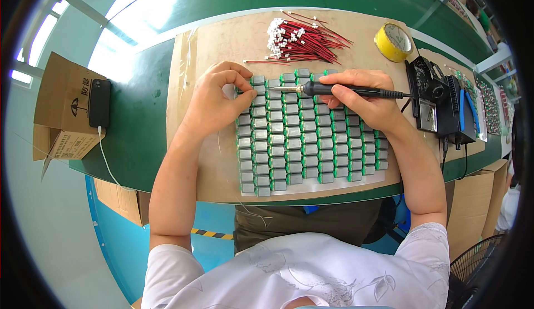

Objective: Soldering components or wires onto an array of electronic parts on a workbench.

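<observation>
My right hand (364, 95) grips a soldering iron (356, 90) by its black handle, the metal tip pointing left over the upper rows of small grey blocks with green circuit boards (292, 134). Several columns of these blocks lie side by side on a white sheet (328, 188). My left hand (219, 95) is closed in a pinch at the upper left corner of the blocks, close to the iron's tip. What its fingertips hold is too small to make out. A thin strand (219, 142) shows below that hand.
Beyond the blocks lies a pile of red and black wires with white connectors (303, 39). A yellow tape roll (392, 42) sits to its right, near a black soldering station (445, 103). At left, a phone (100, 103) leans on a cardboard box (67, 103), its white cable (105, 153) trailing down.
</observation>
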{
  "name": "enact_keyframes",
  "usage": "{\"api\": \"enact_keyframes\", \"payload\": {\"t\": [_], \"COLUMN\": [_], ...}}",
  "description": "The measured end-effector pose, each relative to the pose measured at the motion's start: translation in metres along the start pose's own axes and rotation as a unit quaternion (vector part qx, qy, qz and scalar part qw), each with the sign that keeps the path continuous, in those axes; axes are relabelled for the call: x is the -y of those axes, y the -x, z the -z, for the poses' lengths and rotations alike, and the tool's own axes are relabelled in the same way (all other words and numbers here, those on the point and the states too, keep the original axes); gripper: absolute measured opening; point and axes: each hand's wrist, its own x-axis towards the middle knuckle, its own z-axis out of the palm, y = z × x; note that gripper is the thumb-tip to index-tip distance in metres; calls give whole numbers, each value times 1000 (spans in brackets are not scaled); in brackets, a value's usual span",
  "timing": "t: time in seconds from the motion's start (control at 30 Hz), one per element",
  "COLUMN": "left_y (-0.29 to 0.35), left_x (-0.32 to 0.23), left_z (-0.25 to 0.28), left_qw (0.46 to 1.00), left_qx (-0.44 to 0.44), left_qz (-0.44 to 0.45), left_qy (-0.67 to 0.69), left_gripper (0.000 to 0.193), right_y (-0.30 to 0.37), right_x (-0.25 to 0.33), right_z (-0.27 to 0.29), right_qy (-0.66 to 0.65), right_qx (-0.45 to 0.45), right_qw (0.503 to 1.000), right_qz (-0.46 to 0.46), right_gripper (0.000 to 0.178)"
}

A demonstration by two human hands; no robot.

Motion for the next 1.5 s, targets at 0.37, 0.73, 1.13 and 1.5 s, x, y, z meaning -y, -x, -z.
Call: {"api": "enact_keyframes", "payload": {"t": [0.37,0.73,1.13,1.5], "left_y": [0,3,4,3], "left_x": [1,0,-2,-3], "left_z": [-1,0,-5,-6], "left_qw": [1000,1000,999,999], "left_qx": [-2,-16,-30,-31], "left_qz": [-13,-26,-23,-30], "left_qy": [-5,6,-15,-23], "left_gripper": [9,7,8,8], "right_y": [0,2,2,1], "right_x": [-1,-1,-3,-5], "right_z": [-1,1,0,1], "right_qy": [-1,-36,-5,-7], "right_qx": [-1,-12,-3,5], "right_qw": [1000,999,1000,1000], "right_qz": [5,-2,8,10], "right_gripper": [25,23,24,24]}}
